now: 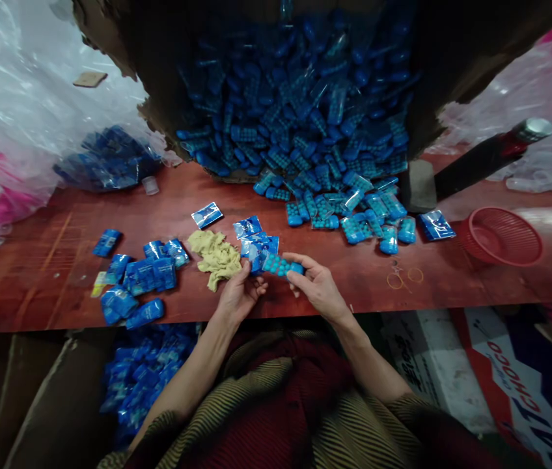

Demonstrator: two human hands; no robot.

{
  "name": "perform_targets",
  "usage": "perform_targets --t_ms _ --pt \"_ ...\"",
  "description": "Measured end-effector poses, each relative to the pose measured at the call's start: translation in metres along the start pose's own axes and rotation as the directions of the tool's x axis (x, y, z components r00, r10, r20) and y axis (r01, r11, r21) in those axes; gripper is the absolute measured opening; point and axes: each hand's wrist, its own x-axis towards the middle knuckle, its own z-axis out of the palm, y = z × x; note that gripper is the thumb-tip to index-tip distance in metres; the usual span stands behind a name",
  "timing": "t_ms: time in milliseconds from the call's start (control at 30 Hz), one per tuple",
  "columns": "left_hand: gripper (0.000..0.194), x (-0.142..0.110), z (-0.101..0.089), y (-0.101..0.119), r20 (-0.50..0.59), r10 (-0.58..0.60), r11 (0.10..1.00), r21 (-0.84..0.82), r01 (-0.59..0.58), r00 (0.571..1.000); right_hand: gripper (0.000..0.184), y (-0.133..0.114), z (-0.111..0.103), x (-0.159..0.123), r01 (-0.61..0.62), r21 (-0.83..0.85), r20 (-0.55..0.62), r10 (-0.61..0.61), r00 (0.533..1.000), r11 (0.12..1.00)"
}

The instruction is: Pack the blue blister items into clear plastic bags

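My right hand (pixel 321 288) grips the blue-capped end of a small clear pack filled with turquoise balls (pixel 276 264). The pack lies sideways just above the table. My left hand (pixel 241 292) pinches a blue printed packet (pixel 256 260) between thumb and fingers, at the other end of the ball pack. Whether the pack's end sits inside the packet or only against it, I cannot tell. More flat blue packets (pixel 247 227) lie right behind my left hand. Beside them is a crumpled yellow cloth (pixel 215 255).
A torn cardboard box (pixel 420 78) spills many ball packs (pixel 325 208) onto the red table (pixel 237 306). Finished-looking blue packets (pixel 149 275) cluster on the left. To the right stand a red basket (pixel 500 238), a dark bottle (pixel 491 159) and rubber bands (pixel 395 281). More blue packets (pixel 149 371) lie below the table edge.
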Motion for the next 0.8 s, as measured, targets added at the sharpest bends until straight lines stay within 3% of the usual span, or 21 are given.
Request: perform_targets --t_ms 300,467,800 --pt "0.004 -0.003 0.000 0.002 0.004 0.024 0.999 0.021 -0.025 1.000 0.035 0.008 -0.001 0.000 0.197 -0.219 -0.023 -0.207 0.978 0.956" --pt "0.008 -0.003 -0.001 0.006 0.007 -0.001 0.998 0.061 0.000 1.000 0.030 0.009 -0.003 -0.002 0.367 -0.307 0.074 -0.362 0.929 0.878" --pt "0.016 -0.002 -0.005 0.014 0.056 0.013 0.989 0.148 -0.022 0.998 0.032 0.011 -0.010 -0.001 0.387 -0.307 0.168 -0.351 0.921 0.869"
